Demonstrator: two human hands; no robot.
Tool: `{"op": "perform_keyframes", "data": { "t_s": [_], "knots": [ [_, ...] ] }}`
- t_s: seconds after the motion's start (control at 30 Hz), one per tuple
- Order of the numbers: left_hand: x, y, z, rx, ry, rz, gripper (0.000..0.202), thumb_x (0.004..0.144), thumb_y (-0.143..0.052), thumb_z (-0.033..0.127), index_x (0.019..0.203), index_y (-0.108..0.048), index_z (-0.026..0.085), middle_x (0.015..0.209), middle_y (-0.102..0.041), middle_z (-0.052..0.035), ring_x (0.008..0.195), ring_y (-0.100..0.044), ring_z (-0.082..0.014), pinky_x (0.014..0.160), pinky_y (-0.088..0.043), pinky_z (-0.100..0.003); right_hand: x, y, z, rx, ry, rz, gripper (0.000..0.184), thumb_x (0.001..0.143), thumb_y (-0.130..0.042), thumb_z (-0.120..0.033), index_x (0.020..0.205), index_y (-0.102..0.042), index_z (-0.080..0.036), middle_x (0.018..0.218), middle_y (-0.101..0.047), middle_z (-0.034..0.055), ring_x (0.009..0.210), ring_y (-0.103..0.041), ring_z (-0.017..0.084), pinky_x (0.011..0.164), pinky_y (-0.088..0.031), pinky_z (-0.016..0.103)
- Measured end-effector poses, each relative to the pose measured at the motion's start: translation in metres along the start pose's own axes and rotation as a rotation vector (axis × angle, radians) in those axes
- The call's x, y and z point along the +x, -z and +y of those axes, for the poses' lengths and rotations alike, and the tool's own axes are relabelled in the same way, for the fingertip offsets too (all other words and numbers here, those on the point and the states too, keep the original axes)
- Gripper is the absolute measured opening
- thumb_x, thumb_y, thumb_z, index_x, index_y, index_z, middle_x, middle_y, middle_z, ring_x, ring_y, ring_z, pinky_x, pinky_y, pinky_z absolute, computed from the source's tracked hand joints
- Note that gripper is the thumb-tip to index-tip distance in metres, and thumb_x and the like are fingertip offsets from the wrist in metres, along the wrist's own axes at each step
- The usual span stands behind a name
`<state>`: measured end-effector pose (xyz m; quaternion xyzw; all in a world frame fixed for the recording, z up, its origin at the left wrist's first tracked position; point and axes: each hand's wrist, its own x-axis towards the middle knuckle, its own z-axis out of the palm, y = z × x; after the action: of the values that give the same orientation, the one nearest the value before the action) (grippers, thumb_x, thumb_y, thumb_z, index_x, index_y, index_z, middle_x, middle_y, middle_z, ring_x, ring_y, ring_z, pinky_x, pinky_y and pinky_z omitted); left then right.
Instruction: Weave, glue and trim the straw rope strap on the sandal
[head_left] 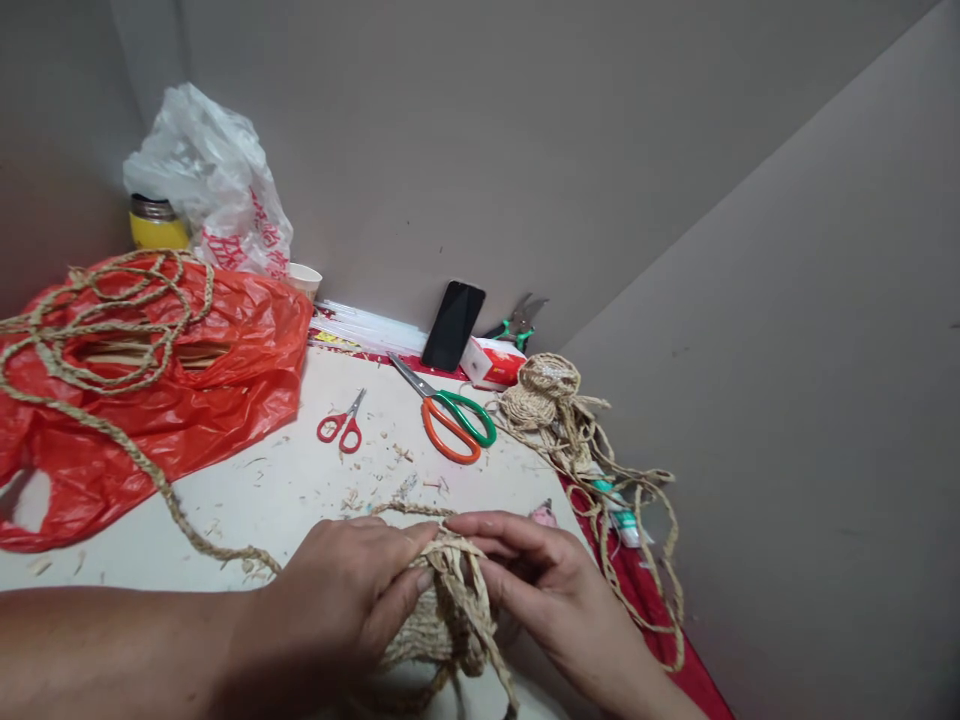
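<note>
Pinching the top of a woven straw piece (420, 637), thumb against fingers: left hand (351, 580) | right hand (544, 572) touching its right side, firmness unclear | piece low centre, over the pale worktop's (247, 500) near side | beyond: small red scissors (350, 432), larger green-and-orange scissors (427, 390)

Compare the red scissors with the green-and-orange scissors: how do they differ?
The red scissors look clearly smaller than the green-and-orange scissors. The red scissors' handles match; the green-and-orange scissors' differ in colour. The red scissors' tips point up-right in the picture, the green-and-orange scissors' up-left. Both have metal blades and lie on the table.
</note>
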<state>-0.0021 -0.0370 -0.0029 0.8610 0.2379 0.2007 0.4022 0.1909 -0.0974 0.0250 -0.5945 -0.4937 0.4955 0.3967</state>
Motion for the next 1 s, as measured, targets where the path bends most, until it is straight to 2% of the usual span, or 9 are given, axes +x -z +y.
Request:
{"op": "perform_keyframes", "data": {
  "t_s": [0.07,0.17,0.37,0.47,0.53,0.6,0.77,0.9,1.0],
  "knots": [
    [0.0,0.0,0.002,-0.033,0.022,-0.027,0.03,0.092,-0.043,0.028,0.118,-0.059,0.027,0.102,-0.071,-0.0017,0.085,-0.064,-0.0173,0.079,-0.045,-0.025,0.0,-0.001,-0.002,-0.033,-0.003,0.004,0.028,0.075,-0.073,-0.04,0.094,-0.072,-0.019,0.08,-0.076,0.0065,0.078,-0.07,0.021,0.071,-0.056,0.031],
    [-0.001,-0.001,0.002,-0.11,0.049,-0.041,0.021,0.091,-0.044,0.029,0.098,-0.063,0.022,0.088,-0.069,-0.0006,0.075,-0.061,-0.0145,0.07,-0.044,-0.021,0.001,-0.001,-0.001,-0.045,-0.022,0.011,0.03,0.074,-0.074,-0.04,0.095,-0.072,-0.018,0.08,-0.076,0.0066,0.073,-0.069,0.02,0.068,-0.054,0.03],
    [0.003,-0.004,-0.004,-0.215,0.115,-0.014,0.028,0.091,-0.041,0.028,0.071,-0.057,0.017,0.064,-0.054,0.0028,0.06,-0.047,-0.0106,0.059,-0.038,-0.019,0.003,-0.002,0.002,0.026,-0.033,0.027,0.03,0.073,-0.076,-0.039,0.094,-0.072,-0.018,0.077,-0.075,0.0057,0.066,-0.066,0.016,0.063,-0.051,0.025],
    [0.007,-0.002,-0.002,-0.43,0.207,-0.007,0.026,0.089,-0.045,0.03,0.073,-0.061,0.016,0.067,-0.057,0.0022,0.064,-0.048,-0.0114,0.062,-0.041,-0.02,0.004,-0.001,-0.004,-0.016,0.001,0.041,0.024,0.074,-0.074,-0.029,0.095,-0.072,-0.02,0.084,-0.074,0.0045,0.075,-0.067,0.017,0.07,-0.053,0.027],
    [0.009,-0.001,0.0,-0.561,0.252,0.008,0.025,0.089,-0.047,0.032,0.081,-0.063,0.015,0.074,-0.061,0.0004,0.07,-0.052,-0.0128,0.065,-0.043,-0.021,0.004,-0.001,-0.007,-0.062,0.025,0.027,0.027,0.072,-0.074,-0.021,0.099,-0.071,-0.022,0.09,-0.073,0.0028,0.085,-0.067,0.018,0.076,-0.053,0.027],
    [0.009,-0.001,0.001,-0.626,0.284,0.025,0.024,0.088,-0.049,0.033,0.086,-0.064,0.014,0.078,-0.063,-0.0008,0.073,-0.054,-0.0136,0.067,-0.044,-0.022,0.005,-0.002,-0.007,-0.06,0.012,-0.021,0.031,0.071,-0.074,-0.017,0.101,-0.071,-0.023,0.087,-0.072,0.0009,0.084,-0.066,0.018,0.075,-0.052,0.025],
    [0.006,-0.005,-0.001,-0.61,0.297,-0.009,0.029,0.087,-0.05,0.034,0.079,-0.065,0.012,0.067,-0.057,0.0017,0.066,-0.048,-0.0118,0.063,-0.041,-0.021,0.008,-0.008,0.006,0.051,-0.07,-0.08,0.013,0.074,-0.075,-0.025,0.084,-0.075,-0.017,0.068,-0.068,-0.0018,0.065,-0.059,0.013,0.063,-0.046,0.02],
    [0.005,-0.006,-0.004,-0.555,0.217,0.014,0.03,0.089,-0.048,0.033,0.079,-0.066,0.012,0.068,-0.057,0.0012,0.066,-0.048,-0.0122,0.064,-0.04,-0.022,0.009,-0.003,0.003,0.018,-0.063,-0.093,0.019,0.072,-0.077,-0.031,0.085,-0.075,-0.017,0.071,-0.07,-0.0003,0.068,-0.06,0.014,0.066,-0.048,0.022],
    [0.008,-0.002,-0.007,-0.511,0.175,0.091,0.031,0.089,-0.047,0.034,0.081,-0.068,0.012,0.069,-0.06,-0.0006,0.067,-0.051,-0.0137,0.065,-0.041,-0.022,0.006,0.009,-0.003,-0.046,-0.02,0.026,0.029,0.074,-0.074,-0.04,0.093,-0.073,-0.018,0.08,-0.072,0.0036,0.074,-0.064,0.018,0.069,-0.051,0.026]
  ]
}}
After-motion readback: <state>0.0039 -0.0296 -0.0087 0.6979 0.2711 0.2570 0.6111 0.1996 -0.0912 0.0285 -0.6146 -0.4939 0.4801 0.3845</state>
